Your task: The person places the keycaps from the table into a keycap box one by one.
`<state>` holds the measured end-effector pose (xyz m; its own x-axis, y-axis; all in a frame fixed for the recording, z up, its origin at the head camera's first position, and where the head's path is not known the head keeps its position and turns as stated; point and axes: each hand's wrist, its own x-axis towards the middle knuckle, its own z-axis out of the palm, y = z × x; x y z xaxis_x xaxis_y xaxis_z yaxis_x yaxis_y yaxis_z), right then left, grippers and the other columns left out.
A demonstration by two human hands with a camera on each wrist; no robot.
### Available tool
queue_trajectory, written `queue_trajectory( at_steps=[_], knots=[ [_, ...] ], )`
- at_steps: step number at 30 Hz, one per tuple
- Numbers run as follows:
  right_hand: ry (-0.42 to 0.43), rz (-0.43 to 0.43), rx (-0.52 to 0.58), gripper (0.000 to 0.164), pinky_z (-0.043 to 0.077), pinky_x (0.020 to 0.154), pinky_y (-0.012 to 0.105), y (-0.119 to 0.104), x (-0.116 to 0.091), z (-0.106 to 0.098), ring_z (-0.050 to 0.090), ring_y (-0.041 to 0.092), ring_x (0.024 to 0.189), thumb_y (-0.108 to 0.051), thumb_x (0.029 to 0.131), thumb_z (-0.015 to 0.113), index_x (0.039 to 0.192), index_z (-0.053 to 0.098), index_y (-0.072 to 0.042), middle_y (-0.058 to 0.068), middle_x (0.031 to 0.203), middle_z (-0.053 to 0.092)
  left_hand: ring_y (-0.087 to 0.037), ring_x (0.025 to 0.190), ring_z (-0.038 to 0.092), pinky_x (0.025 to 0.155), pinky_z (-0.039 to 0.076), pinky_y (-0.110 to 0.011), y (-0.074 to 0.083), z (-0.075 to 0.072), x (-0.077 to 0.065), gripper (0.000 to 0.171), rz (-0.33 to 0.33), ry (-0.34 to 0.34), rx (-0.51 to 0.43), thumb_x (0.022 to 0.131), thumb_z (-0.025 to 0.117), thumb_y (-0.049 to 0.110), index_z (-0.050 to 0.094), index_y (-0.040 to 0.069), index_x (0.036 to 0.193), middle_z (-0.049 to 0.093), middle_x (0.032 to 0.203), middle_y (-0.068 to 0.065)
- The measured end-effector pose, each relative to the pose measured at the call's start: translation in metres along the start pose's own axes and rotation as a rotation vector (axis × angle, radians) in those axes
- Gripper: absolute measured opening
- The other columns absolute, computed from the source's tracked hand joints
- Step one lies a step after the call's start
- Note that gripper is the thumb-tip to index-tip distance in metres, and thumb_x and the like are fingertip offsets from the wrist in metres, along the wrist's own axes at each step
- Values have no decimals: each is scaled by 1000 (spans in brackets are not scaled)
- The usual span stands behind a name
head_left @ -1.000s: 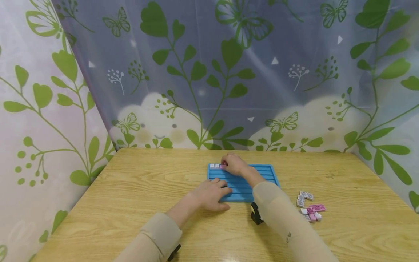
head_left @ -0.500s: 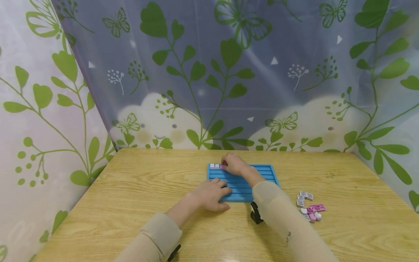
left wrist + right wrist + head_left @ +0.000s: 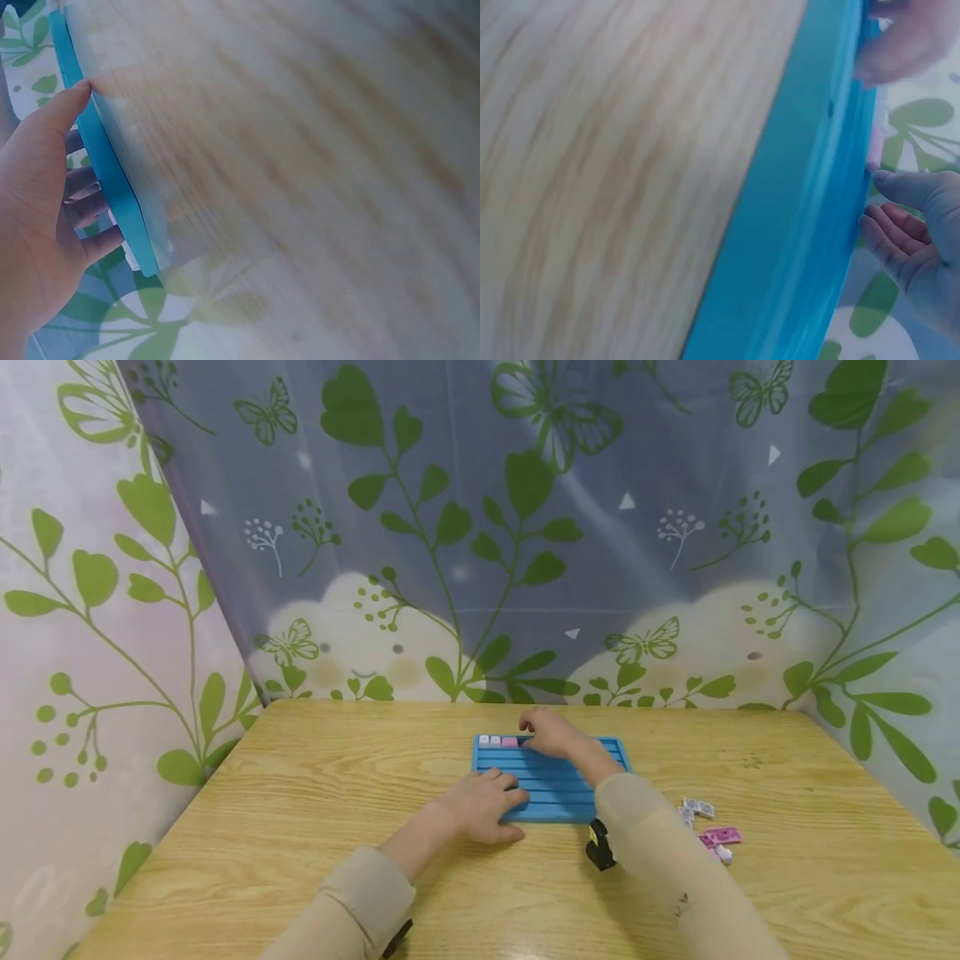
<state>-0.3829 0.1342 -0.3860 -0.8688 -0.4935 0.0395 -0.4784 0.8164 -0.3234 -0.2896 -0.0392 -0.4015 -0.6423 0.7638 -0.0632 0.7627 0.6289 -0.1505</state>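
Observation:
A blue ridged tray (image 3: 555, 785) lies on the table, with two small white keycaps (image 3: 490, 741) and a wider pink keycap (image 3: 510, 742) side by side in its far-left row. My left hand (image 3: 480, 806) rests at the tray's left front, its fingers spread over the surface; in the left wrist view the thumb touches the tray's edge. Just right of the pink keycap, my right hand (image 3: 557, 735) hovers over the far row. Its thumb and fingers are apart in the right wrist view, and nothing shows between them.
Right of the tray lie loose white keycaps (image 3: 699, 807) and pink keycaps (image 3: 722, 836), partly hidden by the right sleeve (image 3: 660, 835). The wooden table (image 3: 337, 777) ends at a patterned cloth (image 3: 420, 527) behind.
My right hand has let go of the pink keycap and shifted a little to the right, leaving that keycap in the row. The left hand stays where it was.

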Motion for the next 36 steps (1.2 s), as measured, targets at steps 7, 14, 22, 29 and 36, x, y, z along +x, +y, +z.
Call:
queue_trajectory(
  at_steps=[7,14,22,29,36],
  knots=[
    [30,-43,21,25,48,77,38,15,-20,-16,56,30,91,-3,84,64,107,61,5,16,100,57,-21,116,44,94,40,-38,0,0,0,55,-7,1,-3,89,48,55,49,23,134,48,130,-2],
    [30,-65,-53,22,48,77,39,27,-47,-22,59,28,89,-6,83,66,103,64,3,12,97,59,-20,114,45,92,41,-37,1,3,0,55,4,16,-12,89,49,54,50,22,134,50,128,-2],
    [51,-91,-66,26,48,74,40,44,-81,-33,58,29,87,-9,83,66,105,63,5,14,95,61,-21,116,44,93,41,-38,1,4,0,55,0,13,-22,90,49,53,48,21,135,48,131,-3],
    [-67,-37,-25,20,47,70,38,69,-109,-52,57,22,82,-10,86,63,100,64,3,7,87,61,-21,118,43,94,40,-39,0,1,1,55,-3,2,-27,90,49,52,47,21,136,47,132,-3],
    [-169,49,-16,17,48,71,42,89,-141,-61,58,27,82,-7,84,62,95,63,5,9,87,61,-22,119,43,95,39,-40,2,1,0,55,-5,-1,-31,90,49,52,48,21,136,47,133,-3]
  ],
)
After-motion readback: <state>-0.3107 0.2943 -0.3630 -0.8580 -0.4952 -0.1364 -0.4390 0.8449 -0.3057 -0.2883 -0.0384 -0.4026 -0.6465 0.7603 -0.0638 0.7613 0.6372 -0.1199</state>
